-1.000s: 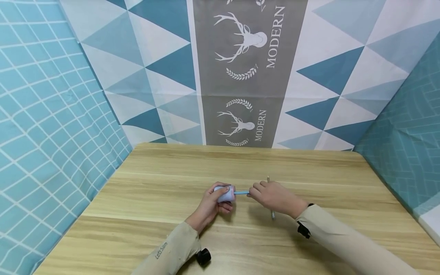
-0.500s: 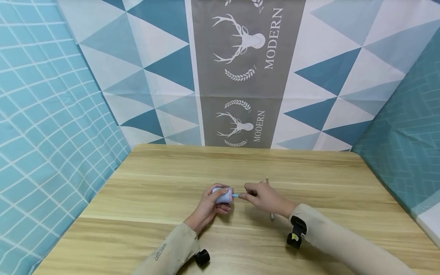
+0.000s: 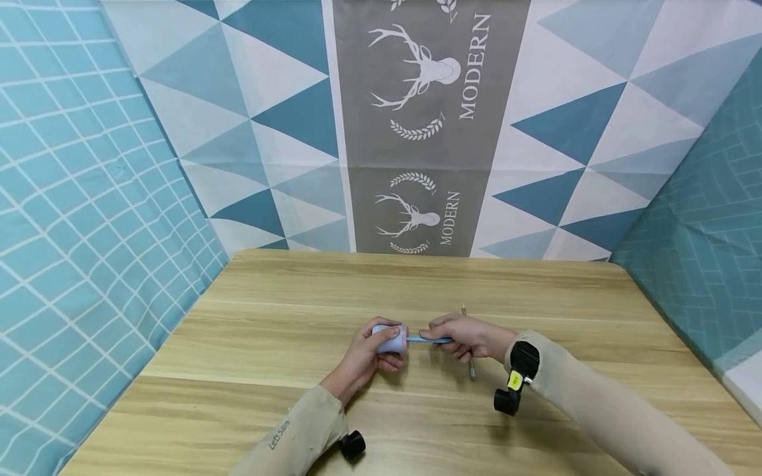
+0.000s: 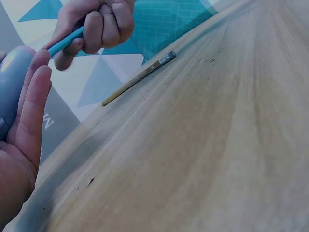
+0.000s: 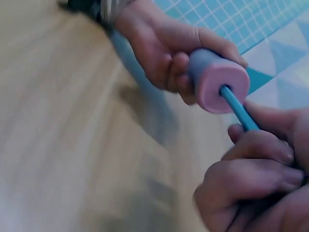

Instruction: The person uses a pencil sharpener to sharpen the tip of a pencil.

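Observation:
My left hand grips a lavender pencil sharpener above the table, its pink end facing right. A blue pencil has its tip inside the hole in that pink face, as the right wrist view shows. My right hand holds this pencil a short way out from the sharpener, thumb along the shaft and fingers curled beneath. In the left wrist view the blue shaft shows between both hands. The pencil's tip is hidden inside the sharpener.
A second pencil, wood-coloured with a metallic-looking end, lies on the wooden table beneath and beyond my right hand. Patterned cloth hangs behind the table, with tiled-pattern sheets on either side.
My right hand went in close to the sharpener, then moved back right along the blue pencil and rolled over, bringing its wrist camera into view. The left hand and sharpener stay nearly still.

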Demonstrator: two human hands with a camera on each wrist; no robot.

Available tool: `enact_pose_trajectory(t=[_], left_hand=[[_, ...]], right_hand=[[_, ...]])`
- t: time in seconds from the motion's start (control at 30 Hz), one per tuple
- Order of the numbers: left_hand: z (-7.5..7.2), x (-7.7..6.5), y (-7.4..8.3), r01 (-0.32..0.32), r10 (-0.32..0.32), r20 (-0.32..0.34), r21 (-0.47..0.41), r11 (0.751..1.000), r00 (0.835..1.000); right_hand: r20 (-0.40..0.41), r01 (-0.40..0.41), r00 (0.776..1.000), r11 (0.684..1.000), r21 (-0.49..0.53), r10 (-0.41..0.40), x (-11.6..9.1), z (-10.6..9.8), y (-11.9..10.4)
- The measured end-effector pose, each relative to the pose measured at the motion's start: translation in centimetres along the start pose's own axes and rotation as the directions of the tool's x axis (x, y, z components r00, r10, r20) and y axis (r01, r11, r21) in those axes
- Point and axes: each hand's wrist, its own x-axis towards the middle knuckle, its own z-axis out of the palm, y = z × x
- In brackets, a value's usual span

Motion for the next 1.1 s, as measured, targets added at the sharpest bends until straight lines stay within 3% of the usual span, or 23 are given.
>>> enact_pose_trajectory(t=[0.07,0.1,0.2,0.37,0.47,0.5,0.57,0.67,0.7,0.73,0.8,0.87,0.93,0.97,1.03,1.1], left_hand=[[0.0,0.0,0.0,-0.001,0.001,0.01,0.009,1.0,1.0],[0.0,0.0,0.0,0.0,0.0,0.015,0.012,1.0,1.0],[0.1,0.1,0.0,0.0,-0.001,0.022,0.011,1.0,1.0],[0.2,0.3,-0.2,0.002,-0.002,0.014,-0.016,1.0,1.0],[0.2,0.2,-0.2,0.009,-0.009,0.016,-0.013,1.0,1.0],[0.1,0.2,-0.2,0.011,-0.011,0.017,-0.01,1.0,1.0],[0.0,0.1,-0.1,0.01,-0.01,0.019,-0.005,1.0,1.0],[-0.1,0.0,0.0,0.012,-0.012,0.015,-0.012,1.0,1.0],[-0.1,0.0,0.0,0.011,-0.011,0.013,-0.018,1.0,1.0],[-0.2,0.0,0.1,0.008,-0.008,0.016,-0.019,1.0,1.0],[-0.2,-0.1,0.1,0.011,-0.011,0.013,-0.028,1.0,1.0],[-0.1,-0.1,0.0,0.012,-0.012,0.011,-0.034,0.999,1.0],[-0.1,-0.1,0.0,0.019,-0.018,0.005,-0.038,0.999,1.0],[-0.1,-0.1,0.0,0.025,-0.025,-0.003,-0.043,0.999,1.0],[-0.1,-0.1,0.0,0.033,-0.034,-0.013,-0.047,0.998,0.999],[-0.1,-0.1,0.0,0.039,-0.04,-0.027,-0.049,0.998,0.999]], right_hand=[[-0.032,0.082,0.996,0.982,-0.167,-0.088,-0.4,-0.2,-0.3],[-0.046,0.121,0.989,0.957,-0.264,-0.137,-0.7,-0.3,-0.4],[-0.054,0.231,0.953,0.83,-0.507,-0.298,-1.8,-0.9,-1.0],[0.061,0.387,0.854,0.553,-0.738,-0.517,-2.9,-1.5,-1.1],[0.181,0.461,0.773,0.343,-0.818,-0.609,-2.8,-1.0,-0.3],[0.216,0.475,0.735,0.261,-0.84,-0.643,-2.7,-0.7,-0.1],[0.273,0.477,0.633,0.087,-0.874,-0.724,-2.2,-0.2,0.7],[0.331,0.397,0.465,-0.141,-0.907,-0.821,-1.4,0.3,1.5],[0.353,0.364,0.406,-0.206,-0.909,-0.843,-1.1,0.5,1.7],[0.371,0.334,0.363,-0.252,-0.908,-0.854,-0.8,0.5,1.9],[0.407,0.29,0.31,-0.322,-0.901,-0.859,-0.3,0.6,2.1],[0.431,0.265,0.286,-0.362,-0.894,-0.856,0.1,0.7,2.2],[0.429,0.279,0.294,-0.353,-0.893,-0.854,0.4,0.7,2.4],[0.419,0.304,0.31,-0.329,-0.894,-0.853,0.4,0.7,2.4],[0.379,0.383,0.368,-0.234,-0.894,-0.849,0.6,0.7,2.4],[0.32,0.464,0.452,-0.087,-0.881,-0.833,0.6,0.7,2.0]])
